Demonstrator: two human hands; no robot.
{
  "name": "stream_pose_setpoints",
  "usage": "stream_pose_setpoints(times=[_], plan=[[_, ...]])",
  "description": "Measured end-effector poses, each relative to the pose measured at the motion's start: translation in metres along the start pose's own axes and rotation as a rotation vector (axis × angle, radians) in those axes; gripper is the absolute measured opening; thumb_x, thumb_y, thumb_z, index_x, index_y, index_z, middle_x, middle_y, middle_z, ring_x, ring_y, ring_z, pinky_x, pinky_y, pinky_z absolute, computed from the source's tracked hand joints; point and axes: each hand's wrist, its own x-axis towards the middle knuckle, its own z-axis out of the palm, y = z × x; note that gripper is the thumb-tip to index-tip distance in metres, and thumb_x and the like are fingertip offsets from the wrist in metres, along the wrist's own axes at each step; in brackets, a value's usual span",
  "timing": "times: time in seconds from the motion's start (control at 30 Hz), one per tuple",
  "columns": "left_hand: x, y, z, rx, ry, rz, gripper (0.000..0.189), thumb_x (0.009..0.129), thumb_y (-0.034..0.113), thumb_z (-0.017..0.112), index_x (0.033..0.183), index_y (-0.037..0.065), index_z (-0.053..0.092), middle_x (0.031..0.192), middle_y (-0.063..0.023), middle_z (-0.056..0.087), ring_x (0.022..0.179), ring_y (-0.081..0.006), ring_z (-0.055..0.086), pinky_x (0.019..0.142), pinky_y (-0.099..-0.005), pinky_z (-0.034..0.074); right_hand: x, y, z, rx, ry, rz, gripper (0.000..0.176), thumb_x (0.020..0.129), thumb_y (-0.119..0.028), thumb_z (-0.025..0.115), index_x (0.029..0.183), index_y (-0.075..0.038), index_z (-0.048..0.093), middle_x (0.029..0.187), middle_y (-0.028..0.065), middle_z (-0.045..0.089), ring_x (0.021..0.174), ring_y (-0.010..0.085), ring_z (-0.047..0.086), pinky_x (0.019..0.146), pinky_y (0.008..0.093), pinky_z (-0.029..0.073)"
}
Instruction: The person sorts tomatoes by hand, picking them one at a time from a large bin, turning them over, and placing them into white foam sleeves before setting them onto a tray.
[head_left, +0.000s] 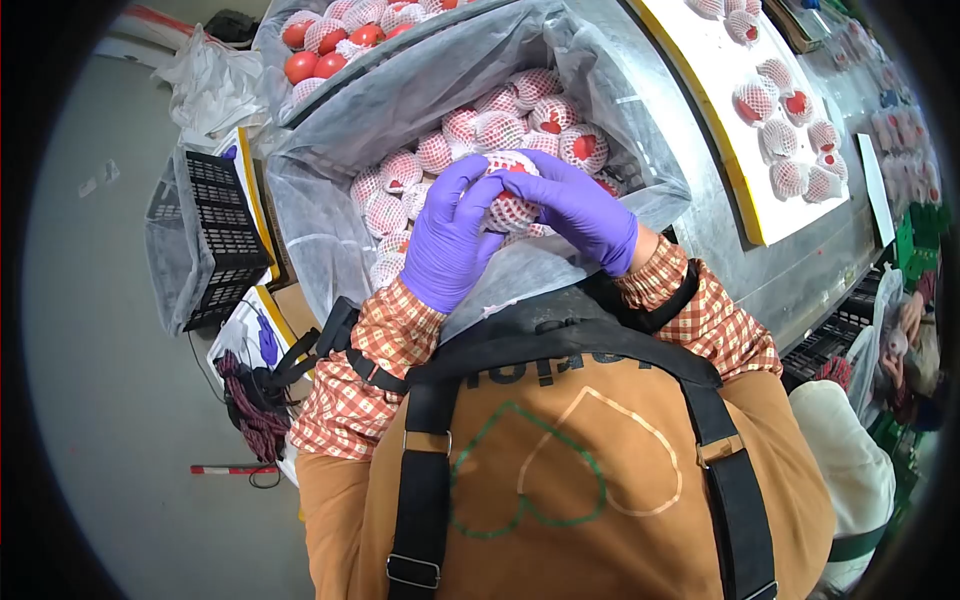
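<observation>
A red round fruit in a white foam net (512, 212), which looks like a tomato, is held up between both hands. My left hand (445, 245), in a purple glove, closes on its left side. From the right, my right hand (588, 212), gloved alike, wraps its fingers over the top and side. Parts of the fruit are hidden behind the fingers. Below and beyond the hands, a crate with a translucent grey liner (345, 130) holds many netted fruits (497, 130) packed side by side.
Another lined crate behind holds bare and netted red fruits (330, 62). To the right, several netted fruits (780, 135) lie on a white board with yellow edges (745, 205) on a metal table (790, 265). A black crate (222, 225) stands left. Other people's hands (900, 345) show at far right.
</observation>
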Motion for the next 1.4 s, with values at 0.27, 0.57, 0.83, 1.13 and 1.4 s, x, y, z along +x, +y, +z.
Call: stream_pose_setpoints(times=[0.27,0.57,0.83,1.13,1.4], plan=[[-0.011,0.022,-0.015,-0.102,-0.019,-0.375,0.07,0.076,0.027,0.076,0.13,0.0,0.039,0.13,-0.0214,0.043,0.119,-0.0354,0.047,0.098,-0.0397,0.043,0.005,0.017,0.006,-0.055,0.125,-0.191,0.036,0.095,-0.016,0.052,0.128,-0.002,0.053,0.123,0.0094,0.058,0.109,0.0159,0.057,0.096,0.0288,0.044],[0.001,0.019,-0.008,-0.576,0.083,-0.683,0.073,0.079,0.013,0.072,0.138,0.0,0.032,0.129,-0.0165,0.046,0.116,-0.0235,0.052,0.095,-0.034,0.046,0.008,0.015,0.007,-0.666,0.124,-0.655,0.031,0.094,-0.012,0.051,0.124,-0.007,0.059,0.135,0.015,0.05,0.124,0.0243,0.048,0.102,0.0333,0.039],[-0.001,0.024,-0.022,-1.765,0.335,-0.854,0.07,0.09,0.032,0.06,0.144,0.003,0.027,0.137,-0.01,0.042,0.123,-0.0234,0.047,0.103,-0.0392,0.04,-0.008,-0.012,-0.034,-0.58,0.183,-0.165,0.031,0.094,-0.021,0.053,0.12,-0.006,0.06,0.116,0.0127,0.063,0.102,0.0243,0.062,0.092,0.033,0.047],[-0.003,0.006,-0.019,-2.115,0.226,-1.094,0.073,0.089,0.068,0.036,0.124,0.005,0.049,0.126,-0.0153,0.052,0.12,-0.0334,0.048,0.099,-0.0571,0.038,-0.024,-0.001,-0.034,0.753,-0.204,-0.07,0.044,0.094,-0.02,0.047,0.132,0.003,0.044,0.132,0.0183,0.05,0.123,0.029,0.05,0.103,0.0447,0.041],[-0.007,0.015,-0.015,-1.908,0.29,-1.132,0.062,0.095,0.047,0.046,0.133,-0.001,0.037,0.137,-0.0258,0.04,0.124,-0.0448,0.042,0.095,-0.0547,0.047,-0.022,-0.005,-0.043,0.673,-0.127,-0.234,0.048,0.087,-0.002,0.047,0.133,0.004,0.037,0.129,0.0166,0.05,0.119,0.0274,0.051,0.102,0.0405,0.044]])
